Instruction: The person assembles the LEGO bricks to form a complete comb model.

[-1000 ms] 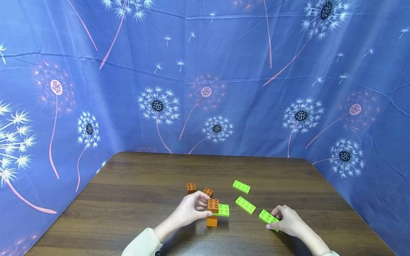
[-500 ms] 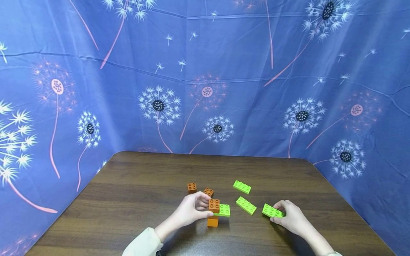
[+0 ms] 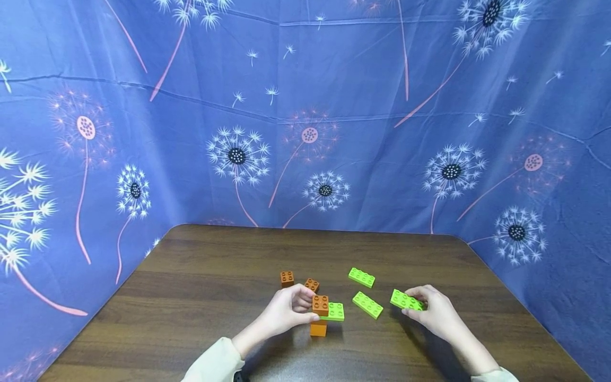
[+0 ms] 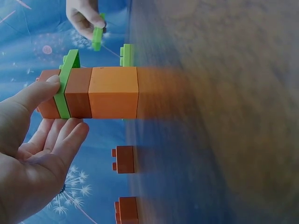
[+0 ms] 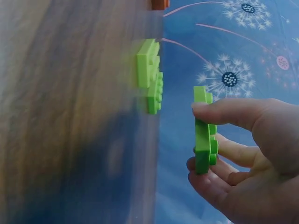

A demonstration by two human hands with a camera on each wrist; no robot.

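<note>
Your left hand (image 3: pixel 286 313) held a small tower of blocks (image 3: pixel 321 315) that stood on the counter (image 3: pixel 205 297) — a bright orange cube at the bottom, a darker brown-orange cube over it, a flat green plate next and another brown-orange cube on top. The thumb lay against the edge of that green layer and the other fingers curled round the far side, as the left wrist view showed (image 4: pixel 32 140). Your right hand (image 3: pixel 436 313) pinched a flat green plate (image 3: pixel 407 300) between thumb and fingers, lifted clear of the counter to the right of the tower; in the right wrist view its studs stood out along the edge (image 5: pixel 204 130).

Counted up: two loose green plates lay on the counter, one nearer you (image 3: pixel 367 305) and one farther back (image 3: pixel 361 277), both between your hands. Two loose brown-orange cubes sat just behind your left hand, one on the left (image 3: pixel 286 278) and one partly hidden by your fingers (image 3: pixel 312 285).

The counter was dark wood grain with rounded far corners. A blue cloth (image 3: pixel 334 106) printed with white and pink dandelions hung behind and to both sides.
</note>
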